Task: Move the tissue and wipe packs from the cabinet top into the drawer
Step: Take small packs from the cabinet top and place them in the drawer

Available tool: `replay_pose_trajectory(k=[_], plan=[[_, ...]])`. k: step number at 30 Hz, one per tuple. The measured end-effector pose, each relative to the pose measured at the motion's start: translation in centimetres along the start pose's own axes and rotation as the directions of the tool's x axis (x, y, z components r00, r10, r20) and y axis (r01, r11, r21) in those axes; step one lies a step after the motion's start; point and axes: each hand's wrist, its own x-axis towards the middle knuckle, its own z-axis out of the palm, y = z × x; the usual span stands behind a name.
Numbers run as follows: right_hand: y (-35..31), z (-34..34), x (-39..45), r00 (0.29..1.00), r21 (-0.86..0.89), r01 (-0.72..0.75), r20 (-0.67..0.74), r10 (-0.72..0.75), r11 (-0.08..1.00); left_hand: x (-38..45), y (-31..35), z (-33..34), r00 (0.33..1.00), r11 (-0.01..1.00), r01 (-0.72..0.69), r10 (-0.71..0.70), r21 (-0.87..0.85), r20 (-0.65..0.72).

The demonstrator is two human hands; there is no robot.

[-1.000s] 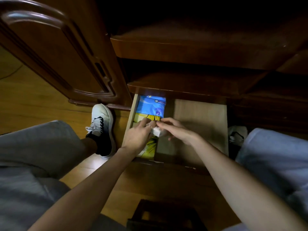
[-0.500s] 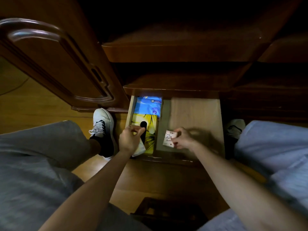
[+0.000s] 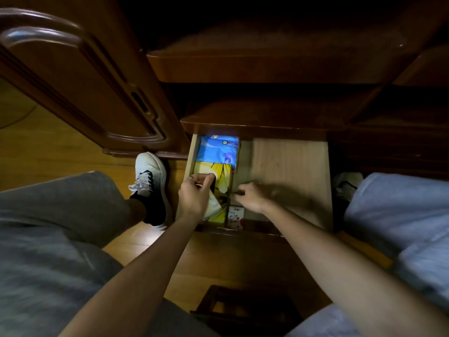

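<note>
The open drawer (image 3: 291,166) holds a blue pack (image 3: 217,152) at the back left and a yellow pack (image 3: 220,176) in front of it. My left hand (image 3: 194,195) hovers over the yellow pack and grips a small white pack (image 3: 213,210). A small white printed pack (image 3: 235,214) lies at the drawer's front, just right of the yellow one. My right hand (image 3: 250,197) is blurred above that small pack, fingers loosely curled, holding nothing that I can see.
An open cabinet door (image 3: 80,81) stands at the left, with dark shelves (image 3: 267,64) above the drawer. A white shoe (image 3: 150,181) rests on the floor beside the drawer. A dark wooden stool (image 3: 243,310) sits below my arms.
My right hand has let go of the small printed pack, which now lies at the drawer's front. My left hand still holds its white pack over the yellow one.
</note>
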Motion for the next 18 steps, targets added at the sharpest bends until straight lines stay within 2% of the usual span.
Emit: replay_pose_trajectory(k=[2, 3, 5, 7, 10, 13, 15, 18], plan=[[-2.3, -1.1, -1.4, 0.999, 0.346, 0.019, 0.038, -0.034, 0.938, -0.4, 1.5, 0.1, 0.998, 0.999, -0.032, 0.03, -0.042, -0.052], [-3.2, -1.6, -2.2, 0.993, 0.426, -0.008, 0.11, -0.043, 0.905, -0.7, 2.2, 0.1, 0.995, 0.996, -0.057, 0.051, -0.066, -0.09], [-4.5, -2.2, -3.6, 0.976, 0.396, 0.008, 0.195, -0.093, 0.918, -1.3, 3.5, -0.1, 0.983, 0.99, -0.104, 0.088, -0.092, -0.162], [-5.2, -2.6, -4.6, 0.974, 0.318, 0.071, 0.181, -0.134, 0.945, -1.9, 4.5, -0.4, 0.974, 0.985, -0.145, 0.126, -0.09, -0.19], [-5.5, -3.3, -5.2, 0.972, 0.347, 0.131, 0.138, -0.189, 0.929, -2.1, 5.3, -0.8, 0.974, 0.974, -0.173, 0.147, -0.148, -0.172], [-5.4, -4.0, -5.7, 0.968, 0.38, 0.175, 0.103, -0.229, 0.908, -2.0, 5.8, -0.4, 0.992, 0.955, -0.09, 0.061, -0.282, -0.113], [-5.1, -4.1, -5.4, 0.977, 0.403, 0.187, 0.018, -0.213, 0.896, -2.1, 5.9, 0.2, 0.996, 0.937, -0.07, 0.05, -0.341, -0.068], [-4.1, -4.2, -4.4, 0.983, 0.478, 0.179, -0.119, -0.139, 0.86, -2.0, 4.5, 0.5, 0.987, 0.957, -0.029, 0.073, -0.29, 0.141]])
